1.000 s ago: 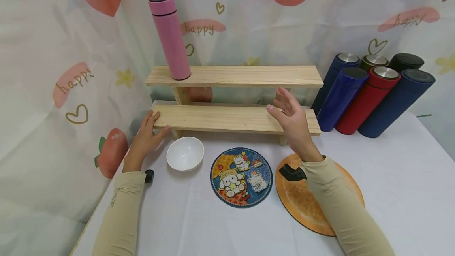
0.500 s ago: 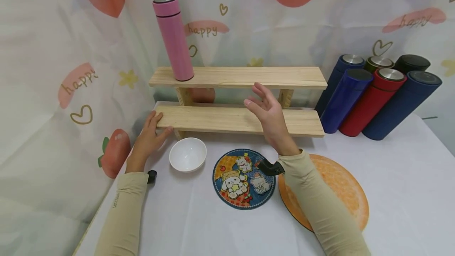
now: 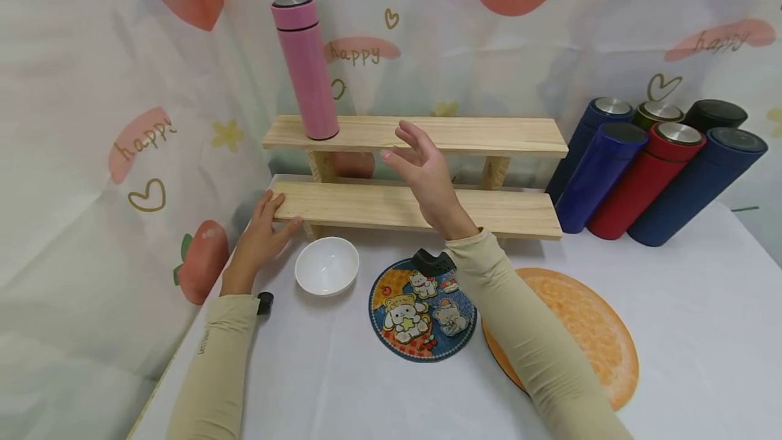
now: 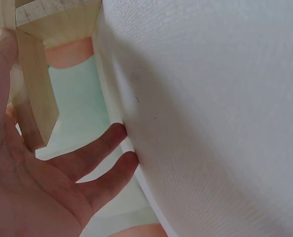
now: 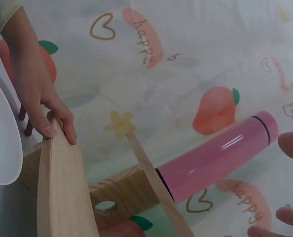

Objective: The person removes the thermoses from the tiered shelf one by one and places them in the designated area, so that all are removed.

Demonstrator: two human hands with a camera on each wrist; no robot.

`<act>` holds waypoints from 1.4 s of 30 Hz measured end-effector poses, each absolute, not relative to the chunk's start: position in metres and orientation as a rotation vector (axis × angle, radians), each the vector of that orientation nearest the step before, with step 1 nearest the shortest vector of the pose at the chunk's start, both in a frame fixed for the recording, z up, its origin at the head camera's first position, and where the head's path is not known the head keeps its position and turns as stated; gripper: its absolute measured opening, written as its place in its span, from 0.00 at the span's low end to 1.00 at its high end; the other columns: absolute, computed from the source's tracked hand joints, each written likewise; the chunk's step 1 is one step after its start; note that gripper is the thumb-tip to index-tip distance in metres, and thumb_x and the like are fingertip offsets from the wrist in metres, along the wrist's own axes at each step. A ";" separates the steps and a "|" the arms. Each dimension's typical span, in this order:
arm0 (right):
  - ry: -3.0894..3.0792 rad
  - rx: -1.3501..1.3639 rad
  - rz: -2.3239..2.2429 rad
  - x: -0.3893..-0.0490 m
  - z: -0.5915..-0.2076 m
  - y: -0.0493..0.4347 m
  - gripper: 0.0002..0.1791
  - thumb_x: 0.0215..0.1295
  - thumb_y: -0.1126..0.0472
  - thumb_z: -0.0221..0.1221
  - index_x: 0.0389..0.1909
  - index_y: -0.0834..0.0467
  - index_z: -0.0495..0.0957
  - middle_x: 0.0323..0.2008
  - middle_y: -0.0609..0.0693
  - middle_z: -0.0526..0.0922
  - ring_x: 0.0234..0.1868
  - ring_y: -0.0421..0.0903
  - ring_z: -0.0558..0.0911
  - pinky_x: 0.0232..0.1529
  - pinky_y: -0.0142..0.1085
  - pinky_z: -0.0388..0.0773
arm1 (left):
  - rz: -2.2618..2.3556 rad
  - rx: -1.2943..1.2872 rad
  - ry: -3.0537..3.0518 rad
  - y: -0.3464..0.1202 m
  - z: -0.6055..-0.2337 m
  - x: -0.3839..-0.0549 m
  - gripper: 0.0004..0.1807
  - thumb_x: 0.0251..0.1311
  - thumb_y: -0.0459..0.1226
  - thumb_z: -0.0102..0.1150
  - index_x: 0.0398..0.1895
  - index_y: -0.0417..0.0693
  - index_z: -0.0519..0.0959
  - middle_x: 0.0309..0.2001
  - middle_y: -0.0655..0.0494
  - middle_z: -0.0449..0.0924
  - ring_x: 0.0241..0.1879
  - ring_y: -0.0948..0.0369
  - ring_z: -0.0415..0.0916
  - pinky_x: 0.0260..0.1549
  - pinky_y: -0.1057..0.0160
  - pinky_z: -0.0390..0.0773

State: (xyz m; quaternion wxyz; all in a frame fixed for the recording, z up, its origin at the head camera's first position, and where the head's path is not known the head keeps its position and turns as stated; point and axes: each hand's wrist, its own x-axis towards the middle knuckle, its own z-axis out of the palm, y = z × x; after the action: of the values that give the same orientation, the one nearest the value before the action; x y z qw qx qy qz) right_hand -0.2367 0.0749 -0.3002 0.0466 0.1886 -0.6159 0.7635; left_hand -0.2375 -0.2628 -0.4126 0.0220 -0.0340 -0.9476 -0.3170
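Observation:
A two-tier wooden shelf (image 3: 366, 206) stands at the back of the table. My left hand (image 3: 259, 240) holds the left end of its lower board, thumb at the front edge; in the left wrist view, two fingers (image 4: 104, 150) reach past the board to the white tablecloth. A pink thermos (image 3: 308, 73) stands upright near the left end of the upper board. My right hand (image 3: 430, 182) is in the air over the shelf, holding nothing, with fingers spread toward the pink thermos. In the right wrist view, its fingertips (image 5: 290, 145) show at the right edge, beside the thermos lid.
In front of the shelf are a white bowl (image 3: 326, 266), a round cartoon mat (image 3: 406, 338) and a larger orange round mat (image 3: 586, 318), partly under my right forearm. Several thermoses, among them a red one (image 3: 644, 182), stand together at the right. A printed curtain (image 3: 489, 66) hangs behind.
My right hand has moved left and slightly up across the shelf, closer to the pink thermos. My left hand stays at the lower board's end. The head view has shifted slightly.

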 end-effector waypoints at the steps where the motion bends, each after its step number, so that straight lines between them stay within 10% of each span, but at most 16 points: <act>1: -1.893 0.576 2.323 -0.239 -0.299 0.072 0.40 0.73 0.65 0.64 0.83 0.60 0.61 0.78 0.56 0.66 0.76 0.63 0.68 0.72 0.50 0.70 | -0.981 -0.106 -2.933 -0.263 -0.413 -0.237 0.48 0.78 0.60 0.55 0.88 0.47 0.49 0.88 0.46 0.36 0.82 0.33 0.46 0.73 0.28 0.53; 42: -2.184 0.567 2.059 -0.346 -0.226 -0.058 0.58 0.64 0.59 0.74 0.86 0.53 0.47 0.76 0.46 0.65 0.70 0.40 0.70 0.67 0.30 0.67 | -0.986 -0.067 -2.920 -0.268 -0.419 -0.247 0.46 0.77 0.60 0.57 0.88 0.52 0.52 0.88 0.52 0.37 0.81 0.36 0.50 0.71 0.28 0.58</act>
State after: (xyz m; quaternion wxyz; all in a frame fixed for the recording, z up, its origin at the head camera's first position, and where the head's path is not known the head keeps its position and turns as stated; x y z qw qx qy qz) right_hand -0.3458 -0.0579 -0.2258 0.0432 0.1855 -0.7143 0.6734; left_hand -0.2466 -0.2681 -0.4187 0.0292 -0.0218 -0.9468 -0.3197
